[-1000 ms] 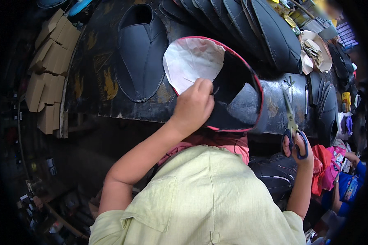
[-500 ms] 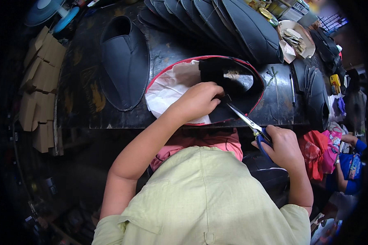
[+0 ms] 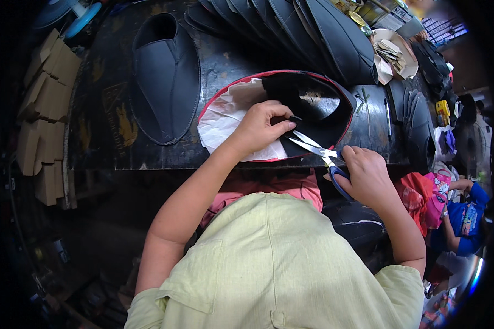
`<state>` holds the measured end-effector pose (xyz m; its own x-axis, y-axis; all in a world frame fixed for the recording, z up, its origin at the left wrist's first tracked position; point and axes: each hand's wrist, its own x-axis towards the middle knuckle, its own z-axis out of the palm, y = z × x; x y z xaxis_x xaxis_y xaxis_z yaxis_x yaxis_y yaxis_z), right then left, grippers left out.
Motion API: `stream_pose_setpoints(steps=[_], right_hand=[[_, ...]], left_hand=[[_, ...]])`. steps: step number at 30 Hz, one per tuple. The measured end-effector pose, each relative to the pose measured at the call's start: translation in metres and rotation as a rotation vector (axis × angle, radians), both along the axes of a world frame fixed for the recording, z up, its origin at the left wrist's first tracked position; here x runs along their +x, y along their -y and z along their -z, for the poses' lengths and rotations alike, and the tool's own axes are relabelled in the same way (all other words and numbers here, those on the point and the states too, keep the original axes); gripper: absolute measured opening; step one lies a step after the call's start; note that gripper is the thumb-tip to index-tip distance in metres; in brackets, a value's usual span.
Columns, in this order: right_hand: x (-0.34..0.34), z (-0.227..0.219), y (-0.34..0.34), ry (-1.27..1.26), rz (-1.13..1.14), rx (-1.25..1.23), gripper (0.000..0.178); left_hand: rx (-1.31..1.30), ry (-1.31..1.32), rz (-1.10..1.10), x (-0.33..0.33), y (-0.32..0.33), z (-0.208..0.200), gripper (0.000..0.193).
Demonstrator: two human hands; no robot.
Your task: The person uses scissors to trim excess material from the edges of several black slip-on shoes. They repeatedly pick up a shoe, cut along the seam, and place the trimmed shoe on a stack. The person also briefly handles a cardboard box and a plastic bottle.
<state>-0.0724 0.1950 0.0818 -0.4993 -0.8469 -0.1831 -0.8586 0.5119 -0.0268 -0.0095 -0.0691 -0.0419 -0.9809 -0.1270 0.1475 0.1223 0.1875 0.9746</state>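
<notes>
On worn dark tabletop [image 3: 379,145], near centre: oval black shoe piece, white-lined, red-edged [image 3: 277,90]. Left hand [image 3: 260,129], at its eight o'clock, pinches small black scrap [image 3: 295,119]; right hand [image 3: 366,172], four o'clock, curled round blue-handled steel scissors [image 3: 326,154], blades parted. Smooth black slip-on upper [image 3: 166,82] toward ten o'clock.

Mid-frame were two hands [image 3: 260,129] and one pair of scissors [image 3: 319,150].
One red-edged upper [image 3: 282,90] lay centre, one plain black upper [image 3: 164,88] upper left; stacked uppers [image 3: 335,44] at top overlapped past counting.
</notes>
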Motion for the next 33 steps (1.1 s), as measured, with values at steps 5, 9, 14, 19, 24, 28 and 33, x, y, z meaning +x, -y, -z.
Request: stream_pose_setpoints(steps=[5, 9, 14, 19, 24, 28, 33], right_hand=[[-0.007, 0.008, 0.001, -0.033, -0.021, 0.009, 0.036], [-0.012, 0.009, -0.002, -0.038, -0.038, 0.026, 0.036], [-0.017, 0.010, -0.001, 0.027, -0.020, -0.031, 0.034], [-0.024, -0.002, -0.011, 0.228, 0.179, -0.241, 0.033], [-0.033, 0.012, -0.015, 0.526, 0.438, -0.655, 0.035], [-0.033, 0.037, -0.013, 0.627, 0.514, -0.830, 0.032], [-0.034, 0.053, -0.007, 0.644, 0.540, -0.864, 0.029]], left_hand=[[0.013, -0.060, 0.005, 0.001, 0.001, 0.002, 0.013], [0.053, -0.071, 0.003, 0.001, -0.001, 0.004, 0.012], [0.491, 0.084, -0.099, 0.008, 0.004, -0.005, 0.013], [-0.144, -0.275, 0.135, 0.039, -0.018, -0.044, 0.013], [-0.571, -0.153, 0.546, 0.067, -0.068, -0.076, 0.016], [-0.477, -0.409, 0.278, 0.054, -0.067, -0.071, 0.018], [-0.532, -0.285, 0.404, 0.056, -0.063, -0.064, 0.019]])
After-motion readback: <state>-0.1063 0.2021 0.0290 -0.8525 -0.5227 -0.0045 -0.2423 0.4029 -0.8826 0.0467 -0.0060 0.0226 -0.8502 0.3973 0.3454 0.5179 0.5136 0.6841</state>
